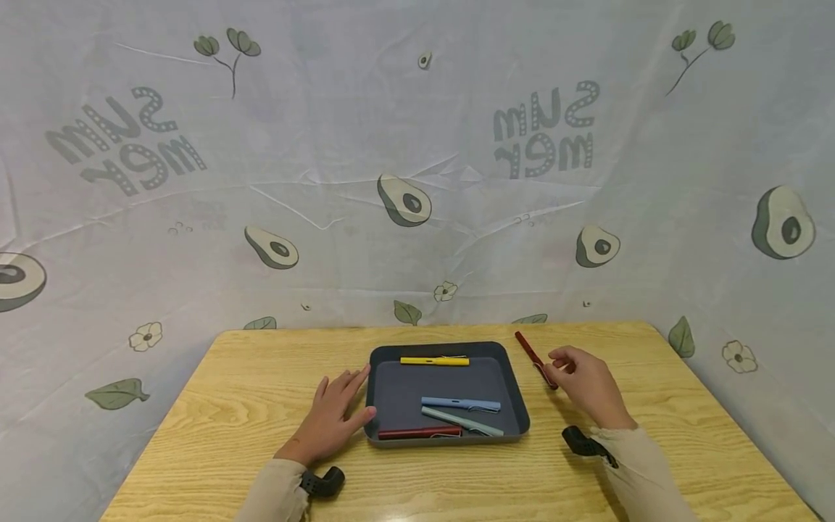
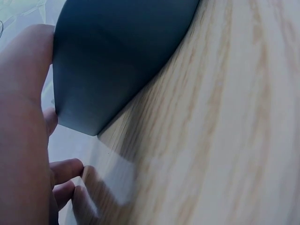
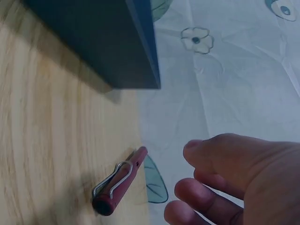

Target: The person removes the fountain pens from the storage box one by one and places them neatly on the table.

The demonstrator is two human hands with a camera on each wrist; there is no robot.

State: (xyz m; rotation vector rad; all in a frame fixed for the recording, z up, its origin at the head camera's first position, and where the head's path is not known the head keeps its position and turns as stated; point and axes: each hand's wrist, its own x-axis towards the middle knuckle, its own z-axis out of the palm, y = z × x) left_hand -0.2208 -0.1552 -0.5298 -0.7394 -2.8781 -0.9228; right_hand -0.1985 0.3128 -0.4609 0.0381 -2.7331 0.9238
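Note:
A dark grey tray [image 1: 398,391] sits on the wooden table. My left hand [image 1: 329,420] touches its left side with extended fingers; the left wrist view shows the thumb against the tray's wall. Inside, a yellow pen [image 1: 430,361] lies along the back. Towards the front are a blue pen [image 1: 459,404], a pale green pen [image 1: 457,418] and a dark red pen [image 1: 414,433]. Another red pen [image 1: 530,350] with a wire clip lies on the table right of the tray. Beside it hovers my right hand [image 1: 590,384], fingers loosely bent; the right wrist view shows a gap between them.
The wooden table [image 1: 261,384] ends just behind the tray. A pale cloth [image 1: 352,275] printed with avocados, leaves and flowers hangs behind it. Each wrist carries a black strapped mount, such as the right mount [image 1: 583,441].

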